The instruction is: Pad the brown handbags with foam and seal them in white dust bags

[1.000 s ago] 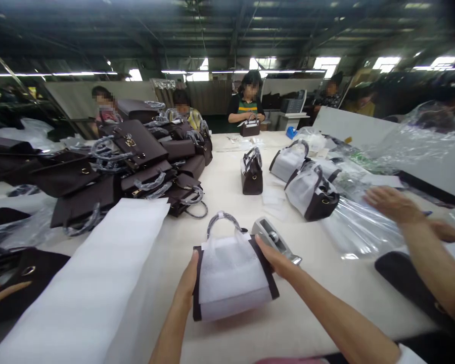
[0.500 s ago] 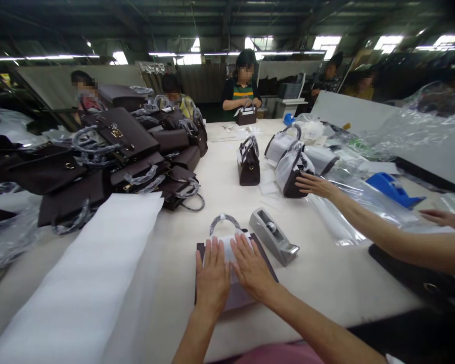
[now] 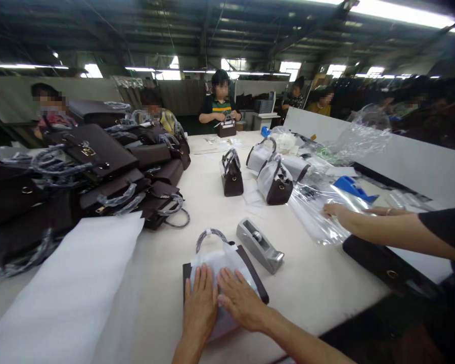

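Note:
A dark brown handbag (image 3: 261,289) lies flat before me, with its plastic-wrapped handle (image 3: 211,233) pointing away. Over its front is a white translucent wrapping sheet (image 3: 222,259). My left hand (image 3: 200,303) rests flat on the sheet, fingers stretched out. Beside it, my right hand (image 3: 242,299) lies flat too, fingers spread and angled to the left. Just beyond the bag's right side stands a grey tape dispenser (image 3: 258,243).
At left are a heap of brown handbags (image 3: 102,151) and a stack of white foam sheets (image 3: 72,278). Several wrapped bags (image 3: 275,182) stand farther back. To the right, a co-worker's hand (image 3: 337,212) touches clear plastic (image 3: 318,227) near a blue tape dispenser (image 3: 354,188).
My hands have slid down the sheet toward me, uncovering more of its upper part. The co-worker's hand has left the standing bag for the clear plastic. My view has shifted up and right.

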A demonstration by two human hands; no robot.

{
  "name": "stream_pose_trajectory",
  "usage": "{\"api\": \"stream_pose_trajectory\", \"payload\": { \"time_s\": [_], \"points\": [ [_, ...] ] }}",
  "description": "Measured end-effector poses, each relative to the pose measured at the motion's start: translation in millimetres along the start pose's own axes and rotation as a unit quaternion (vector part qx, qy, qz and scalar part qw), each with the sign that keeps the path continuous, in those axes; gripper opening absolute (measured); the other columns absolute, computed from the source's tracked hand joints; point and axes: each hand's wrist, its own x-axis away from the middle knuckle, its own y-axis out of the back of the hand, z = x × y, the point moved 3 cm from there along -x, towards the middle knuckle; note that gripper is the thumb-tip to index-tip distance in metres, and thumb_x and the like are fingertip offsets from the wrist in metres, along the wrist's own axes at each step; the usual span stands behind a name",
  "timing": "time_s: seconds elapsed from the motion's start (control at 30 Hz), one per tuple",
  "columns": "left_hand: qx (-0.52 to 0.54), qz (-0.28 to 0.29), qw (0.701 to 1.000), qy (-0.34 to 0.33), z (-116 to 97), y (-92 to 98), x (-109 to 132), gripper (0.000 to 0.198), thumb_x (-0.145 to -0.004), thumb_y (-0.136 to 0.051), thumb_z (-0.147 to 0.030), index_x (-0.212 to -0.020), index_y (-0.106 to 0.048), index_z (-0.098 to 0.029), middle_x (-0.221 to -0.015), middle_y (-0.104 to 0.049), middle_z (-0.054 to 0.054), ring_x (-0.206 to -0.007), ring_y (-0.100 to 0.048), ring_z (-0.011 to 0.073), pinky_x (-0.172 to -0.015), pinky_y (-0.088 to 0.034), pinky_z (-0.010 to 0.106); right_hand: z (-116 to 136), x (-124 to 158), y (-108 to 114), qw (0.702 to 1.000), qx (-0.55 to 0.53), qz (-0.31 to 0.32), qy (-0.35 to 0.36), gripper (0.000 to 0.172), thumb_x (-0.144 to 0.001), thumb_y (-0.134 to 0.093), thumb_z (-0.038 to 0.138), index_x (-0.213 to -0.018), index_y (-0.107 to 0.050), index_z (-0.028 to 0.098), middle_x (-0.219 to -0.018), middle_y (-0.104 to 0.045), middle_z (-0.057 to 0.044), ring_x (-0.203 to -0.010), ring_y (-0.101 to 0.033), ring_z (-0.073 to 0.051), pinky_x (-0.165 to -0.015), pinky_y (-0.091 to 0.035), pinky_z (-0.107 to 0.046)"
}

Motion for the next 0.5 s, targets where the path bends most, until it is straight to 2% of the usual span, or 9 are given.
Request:
{"api": "stream_pose_trajectory", "payload": {
  "time_s": [0.07,0.13,0.2,0.3,0.37,0.4,0.43,0.5],
  "points": [
    [0.137,-0.072,0.985,0.074,14.2,16.5,1.6,0.05,-0.088,-0.031,-0.034,-0.135,-0.033,-0.017,-0.144,-0.029,0.009,-0.134,-0.021,0.0242,-0.111,-0.012,0.047,-16.6,3.9,27.0,0.986,-0.128,-0.076,-0.07,0.044,-0.093,-0.031,0.04,-0.127,-0.048,0.019,-0.133,-0.045,-0.006,-0.123,-0.041,-0.021,-0.105,-0.033,-0.041],
    [0.245,-0.152,0.939,0.187,33.9,33.7,4.6,0.054,-0.089,-0.027,-0.045,-0.136,-0.031,-0.02,-0.144,-0.029,0.007,-0.133,-0.023,0.0209,-0.112,-0.015,0.039,-41.8,18.3,49.2,0.945,-0.213,-0.184,-0.169,0.045,-0.092,-0.031,0.046,-0.118,-0.056,0.019,-0.125,-0.054,-0.007,-0.118,-0.047,-0.022,-0.103,-0.034,-0.039],
    [0.296,-0.185,0.894,0.282,49.6,44.3,6.2,0.055,-0.087,-0.029,-0.051,-0.133,-0.034,-0.022,-0.143,-0.032,0.005,-0.132,-0.026,0.0199,-0.112,-0.016,0.035,-67.5,40.0,54.6,0.897,-0.272,-0.239,-0.253,0.05,-0.086,-0.038,0.055,-0.113,-0.058,0.018,-0.12,-0.057,-0.01,-0.115,-0.049,-0.025,-0.102,-0.034,-0.042],
    [0.317,-0.162,0.865,0.353,56.4,45.7,3.2,0.059,-0.083,-0.035,-0.055,-0.129,-0.039,-0.019,-0.139,-0.038,0.009,-0.127,-0.036,0.024,-0.108,-0.027,0.038,-95.8,73.1,31.2,0.816,-0.404,-0.203,-0.36,0.065,-0.076,-0.046,0.067,-0.117,-0.055,0.017,-0.127,-0.05,-0.013,-0.116,-0.048,-0.028,-0.094,-0.042,-0.043],
    [0.316,-0.142,0.857,0.382,50.6,42.1,-0.1,0.065,-0.079,-0.036,-0.061,-0.125,-0.045,-0.015,-0.128,-0.049,0.015,-0.118,-0.047,0.0298,-0.099,-0.038,0.045,-104.0,88.5,10.2,0.75,-0.479,-0.168,-0.425,0.074,-0.073,-0.043,0.072,-0.12,-0.052,0.016,-0.13,-0.046,-0.016,-0.116,-0.048,-0.029,-0.087,-0.047,-0.043],
    [0.316,-0.133,0.854,0.391,44.9,40.6,-2.1,0.068,-0.077,-0.036,-0.065,-0.122,-0.048,-0.016,-0.121,-0.055,0.015,-0.113,-0.051,0.032,-0.094,-0.042,0.048,-105.2,92.2,2.5,0.728,-0.498,-0.156,-0.445,0.078,-0.073,-0.038,0.075,-0.122,-0.051,0.016,-0.131,-0.045,-0.017,-0.117,-0.047,-0.03,-0.085,-0.048,-0.044],
    [0.319,-0.123,0.854,0.393,37.5,39.9,-4.6,0.067,-0.075,-0.036,-0.068,-0.119,-0.051,-0.019,-0.116,-0.059,0.013,-0.111,-0.053,0.0331,-0.091,-0.044,0.05,-104.6,92.4,-1.8,0.729,-0.5,-0.141,-0.446,0.082,-0.073,-0.033,0.078,-0.122,-0.05,0.015,-0.131,-0.044,-0.019,-0.117,-0.047,-0.031,-0.084,-0.048,-0.045],
    [0.33,-0.11,0.859,0.375,18.9,41.4,-11.1,0.061,-0.073,-0.038,-0.071,-0.114,-0.055,-0.03,-0.11,-0.063,0.007,-0.112,-0.052,0.0325,-0.09,-0.045,0.051,-99.3,84.7,-0.2,0.78,-0.467,-0.111,-0.402,0.083,-0.071,-0.03,0.08,-0.119,-0.054,0.017,-0.13,-0.045,-0.017,-0.118,-0.045,-0.034,-0.087,-0.046,-0.047]
  ]
}}
